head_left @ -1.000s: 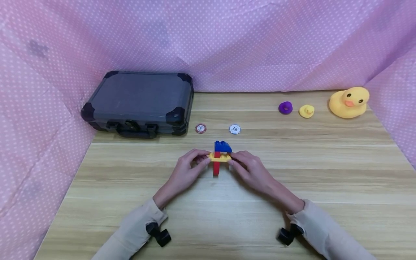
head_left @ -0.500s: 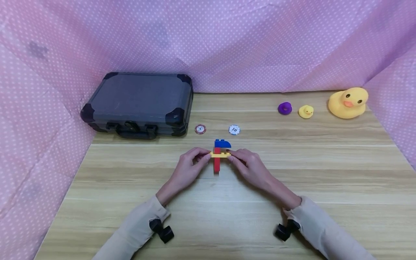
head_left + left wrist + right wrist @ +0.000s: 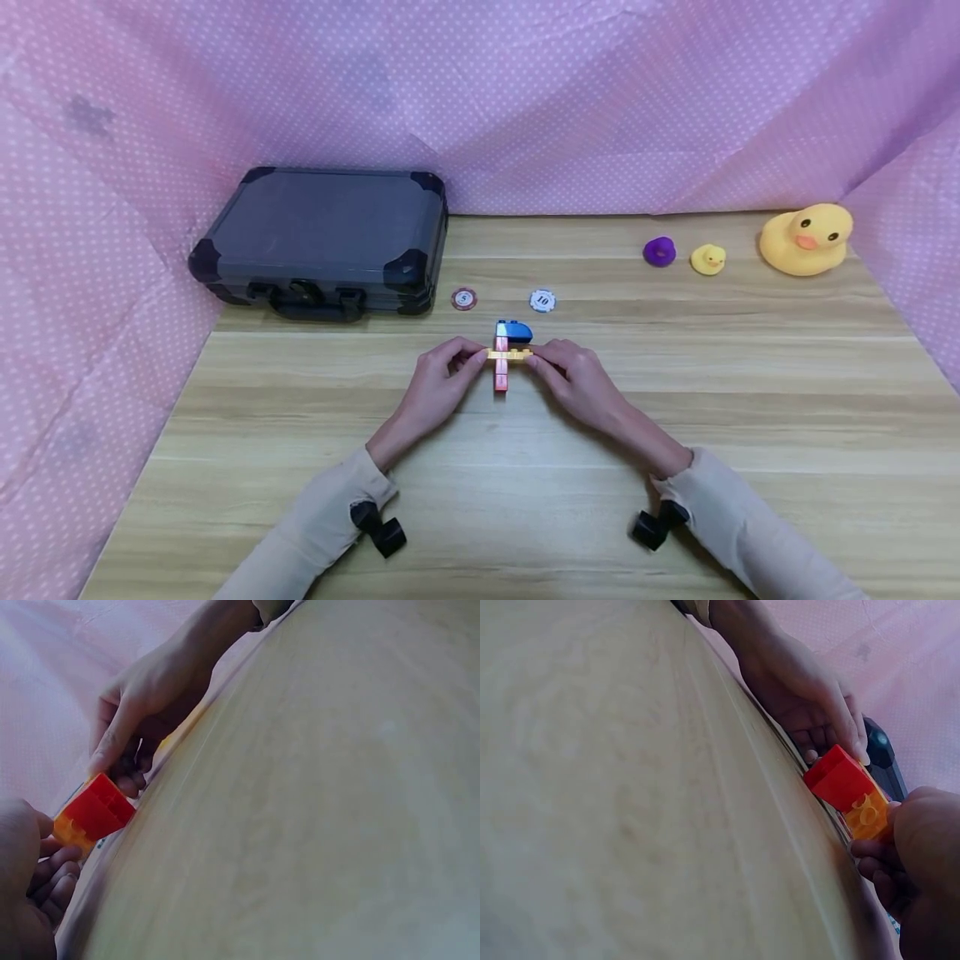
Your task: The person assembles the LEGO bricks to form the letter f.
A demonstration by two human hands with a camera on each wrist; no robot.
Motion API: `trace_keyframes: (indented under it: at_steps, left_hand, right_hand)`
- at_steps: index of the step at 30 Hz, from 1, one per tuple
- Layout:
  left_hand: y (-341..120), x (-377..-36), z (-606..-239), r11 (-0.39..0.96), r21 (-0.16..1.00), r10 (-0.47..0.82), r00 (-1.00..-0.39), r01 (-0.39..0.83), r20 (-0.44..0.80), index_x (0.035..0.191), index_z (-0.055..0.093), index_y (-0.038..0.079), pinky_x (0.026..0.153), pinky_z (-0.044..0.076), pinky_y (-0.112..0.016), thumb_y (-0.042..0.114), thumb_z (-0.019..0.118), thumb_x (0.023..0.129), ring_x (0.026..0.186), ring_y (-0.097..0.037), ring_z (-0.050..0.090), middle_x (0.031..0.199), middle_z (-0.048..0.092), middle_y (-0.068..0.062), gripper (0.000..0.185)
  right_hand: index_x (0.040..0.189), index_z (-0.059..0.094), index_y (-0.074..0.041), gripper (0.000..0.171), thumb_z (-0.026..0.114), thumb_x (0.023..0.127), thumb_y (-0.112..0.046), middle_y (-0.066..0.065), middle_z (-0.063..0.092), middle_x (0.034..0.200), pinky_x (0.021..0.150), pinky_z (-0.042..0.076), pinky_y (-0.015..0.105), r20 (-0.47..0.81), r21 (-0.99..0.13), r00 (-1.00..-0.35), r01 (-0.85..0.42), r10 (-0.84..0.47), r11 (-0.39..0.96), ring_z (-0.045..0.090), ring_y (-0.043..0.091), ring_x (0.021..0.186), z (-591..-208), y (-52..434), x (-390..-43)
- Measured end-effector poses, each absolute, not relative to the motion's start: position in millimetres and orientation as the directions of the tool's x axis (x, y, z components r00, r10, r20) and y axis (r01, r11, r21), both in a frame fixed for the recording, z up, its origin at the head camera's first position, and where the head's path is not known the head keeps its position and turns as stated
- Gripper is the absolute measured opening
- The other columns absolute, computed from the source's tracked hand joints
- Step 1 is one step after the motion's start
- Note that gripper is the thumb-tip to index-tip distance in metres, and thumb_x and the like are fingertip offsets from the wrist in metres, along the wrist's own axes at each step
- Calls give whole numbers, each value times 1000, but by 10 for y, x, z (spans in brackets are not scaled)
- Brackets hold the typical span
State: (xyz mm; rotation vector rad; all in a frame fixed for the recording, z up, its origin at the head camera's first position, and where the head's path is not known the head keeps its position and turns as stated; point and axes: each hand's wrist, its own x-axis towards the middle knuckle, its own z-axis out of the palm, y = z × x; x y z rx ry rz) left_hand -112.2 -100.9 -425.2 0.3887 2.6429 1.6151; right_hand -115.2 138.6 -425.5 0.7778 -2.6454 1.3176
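In the head view both hands hold a small toy-brick build at the middle of the table. It has a blue brick point(image 3: 516, 332) with a rounded end on top, a red column point(image 3: 501, 382) and a yellow plate point(image 3: 516, 355) running across it. My left hand point(image 3: 441, 379) pinches the plate's left end between thumb and fingers. At the other end, my right hand point(image 3: 583, 385) pinches it the same way. Both wrist views show the build's red underside point(image 3: 96, 810) between the two hands. Yellow hollow tubes point(image 3: 867, 813) show beneath the plate in the right wrist view.
Beyond the hands lie a red-rimmed poker chip point(image 3: 464, 299) and a white one point(image 3: 543, 301). A dark grey hard case point(image 3: 322, 225) stands at the back left. Back right are a purple duck point(image 3: 660, 252), a small yellow duck point(image 3: 708, 259) and a large yellow duck point(image 3: 806, 240).
The brick build has shifted slightly away from the person and tilted, so the plate's top shows less and the red column's front now catches light. Both hands moved with it, grips unchanged.
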Motion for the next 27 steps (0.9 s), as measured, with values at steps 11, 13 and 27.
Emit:
trace_keyframes:
  at_steps: [11,13,27]
  left_hand:
    - [-1011,-1143,-4278,456,872,211,-974,177,87,106,73,8,75,48,-34,13,63,105,84,-17,57,94,67,-1,11]
    - [-1012,-1144,-4281,458,871,209,-974,178,89,106,73,8,74,48,-33,13,64,104,83,-17,57,94,67,-1,11]
    - [-1144,-1171,-4266,422,890,235,-969,171,75,114,70,8,77,49,-32,19,63,105,86,-17,60,94,68,1,15]
  right_hand:
    - [116,77,0,20,65,103,-10,7,71,101,79,54,40,265,-702,-876,-462,-403,542,62,19,92,-4273,1362,-1169]
    - [115,77,0,20,65,103,-10,7,71,101,79,54,39,266,-689,-876,-465,-403,556,60,19,92,-4272,1357,-1166]
    - [114,77,-1,24,67,103,-20,5,67,103,74,47,35,265,-680,-901,-427,-343,596,54,20,93,-4269,1381,-1109]
